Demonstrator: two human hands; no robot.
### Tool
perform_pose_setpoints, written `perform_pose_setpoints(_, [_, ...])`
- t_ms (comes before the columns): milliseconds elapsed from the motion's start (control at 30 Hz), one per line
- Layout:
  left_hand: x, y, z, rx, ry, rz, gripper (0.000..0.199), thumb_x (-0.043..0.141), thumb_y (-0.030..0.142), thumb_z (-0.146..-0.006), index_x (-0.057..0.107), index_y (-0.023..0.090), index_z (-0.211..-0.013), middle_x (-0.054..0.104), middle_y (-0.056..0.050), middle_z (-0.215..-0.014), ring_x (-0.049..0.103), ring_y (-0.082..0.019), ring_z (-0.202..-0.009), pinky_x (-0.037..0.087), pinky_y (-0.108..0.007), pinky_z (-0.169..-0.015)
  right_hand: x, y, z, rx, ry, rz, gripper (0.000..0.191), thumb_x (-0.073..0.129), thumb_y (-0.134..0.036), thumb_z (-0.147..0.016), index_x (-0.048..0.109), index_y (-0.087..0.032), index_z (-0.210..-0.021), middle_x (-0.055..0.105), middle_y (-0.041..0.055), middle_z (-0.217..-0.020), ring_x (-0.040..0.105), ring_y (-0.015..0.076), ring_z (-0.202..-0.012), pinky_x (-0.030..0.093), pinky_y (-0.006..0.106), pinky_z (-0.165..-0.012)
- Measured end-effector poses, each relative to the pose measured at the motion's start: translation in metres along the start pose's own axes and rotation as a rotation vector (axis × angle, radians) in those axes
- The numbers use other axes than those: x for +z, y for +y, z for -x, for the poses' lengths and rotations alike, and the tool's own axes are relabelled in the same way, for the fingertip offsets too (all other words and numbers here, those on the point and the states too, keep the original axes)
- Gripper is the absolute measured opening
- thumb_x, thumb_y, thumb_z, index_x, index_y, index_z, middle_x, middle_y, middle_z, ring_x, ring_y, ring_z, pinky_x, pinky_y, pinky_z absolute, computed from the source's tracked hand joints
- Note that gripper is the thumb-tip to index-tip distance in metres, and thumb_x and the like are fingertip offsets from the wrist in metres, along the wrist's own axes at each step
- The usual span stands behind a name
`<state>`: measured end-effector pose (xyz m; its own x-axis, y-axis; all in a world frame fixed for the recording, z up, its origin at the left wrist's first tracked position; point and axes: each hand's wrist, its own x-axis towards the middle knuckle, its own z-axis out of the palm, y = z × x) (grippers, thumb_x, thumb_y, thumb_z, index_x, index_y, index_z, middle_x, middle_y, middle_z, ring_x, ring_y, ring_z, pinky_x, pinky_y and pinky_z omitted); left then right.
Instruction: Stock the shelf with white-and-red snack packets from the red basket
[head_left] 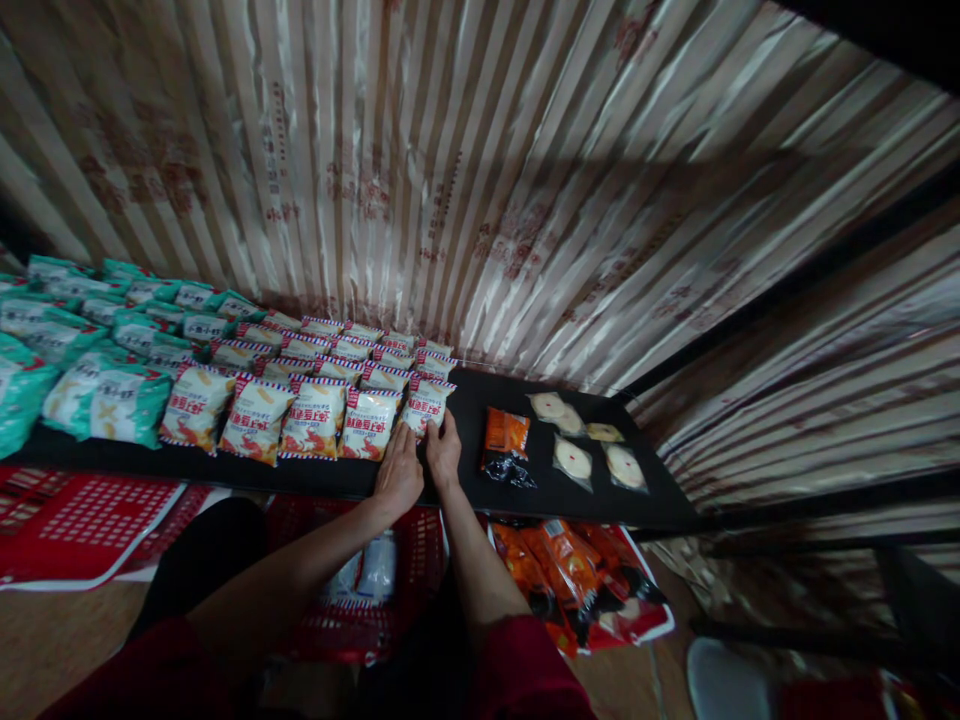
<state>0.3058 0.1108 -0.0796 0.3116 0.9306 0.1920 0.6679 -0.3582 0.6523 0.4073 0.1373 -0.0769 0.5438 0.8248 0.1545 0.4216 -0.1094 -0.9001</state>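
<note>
At the front row's end, a snack packet is met by two hands

On a black shelf (480, 388) backed by a striped curtain (420, 150), the small red-and-white packet (424, 402) is seen at the right end of a row of matching packets (309, 418). Its lower left is touched by the left hand (400, 475), fingers held together and slightly bent; its lower right is met by the right hand (442, 450), part-curled, thumb toward the front. Whether it is firmly gripped by either cannot be told. An orange packet (506, 435) is set well to the right.

Judged by its puffed shape and shiny film, the packet should be light, soft and rather slippery, its contents perhaps easily crushed. A hold is best taken at both side edges, or by the flat striped seal along the top; hard pressure on the plump middle is best avoided.
</note>
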Motion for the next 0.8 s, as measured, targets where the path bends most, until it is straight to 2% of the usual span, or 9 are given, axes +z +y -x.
perform_pose_setpoints(67, [0.001,-0.001,0.000,0.001,0.004,0.004,0.061,0.041,0.007,-0.075,0.036,0.002,-0.135,0.035,-0.020,-0.144,0.026,-0.028,-0.136,0.027,-0.047,-0.112,0.000,0.000,0.000,0.005,-0.006,-0.006,0.052,0.046,-0.039,-0.080,0.051,-0.018,-0.127,0.066,0.0094,-0.110,0.062,0.0205,-0.094,0.045,0.032,-0.086])
perform_pose_setpoints(267, [0.005,-0.002,0.001,-0.014,0.016,0.036,0.063,0.041,0.006,-0.074,0.034,0.003,-0.136,0.031,-0.020,-0.146,0.023,-0.030,-0.137,0.025,-0.048,-0.112,0.001,0.002,0.006,0.010,0.087,0.013,0.061,0.044,-0.043,-0.080,0.044,-0.014,-0.134,0.059,0.0134,-0.122,0.057,0.0223,-0.109,0.042,0.034,-0.093])
perform_pose_setpoints(533, [0.003,-0.001,-0.001,-0.016,-0.021,0.022,0.060,0.040,0.006,-0.075,0.035,0.000,-0.135,0.031,-0.022,-0.145,0.022,-0.029,-0.138,0.025,-0.046,-0.113,0.000,-0.002,0.008,0.027,-0.004,0.070,0.056,0.040,-0.040,-0.082,0.046,-0.017,-0.133,0.064,0.0103,-0.115,0.061,0.0222,-0.097,0.045,0.034,-0.086])
perform_pose_setpoints(633, [0.001,0.000,0.000,-0.015,-0.026,0.006,0.061,0.040,0.006,-0.075,0.036,0.002,-0.135,0.031,-0.021,-0.146,0.021,-0.028,-0.138,0.025,-0.046,-0.113,0.001,-0.001,0.009,0.028,0.009,0.087,0.057,0.040,-0.041,-0.083,0.046,-0.014,-0.133,0.061,0.0132,-0.120,0.059,0.0234,-0.104,0.043,0.035,-0.090])
perform_pose_setpoints(800, [-0.002,0.003,0.003,-0.001,-0.035,-0.005,0.055,0.038,0.009,-0.078,0.038,-0.002,-0.133,0.029,-0.023,-0.146,0.020,-0.028,-0.138,0.024,-0.045,-0.113,0.002,0.002,0.016,-0.051,0.095,0.120,0.052,0.040,-0.039,-0.085,0.050,-0.010,-0.126,0.054,0.0176,-0.127,0.051,0.0238,-0.116,0.038,0.037,-0.098])
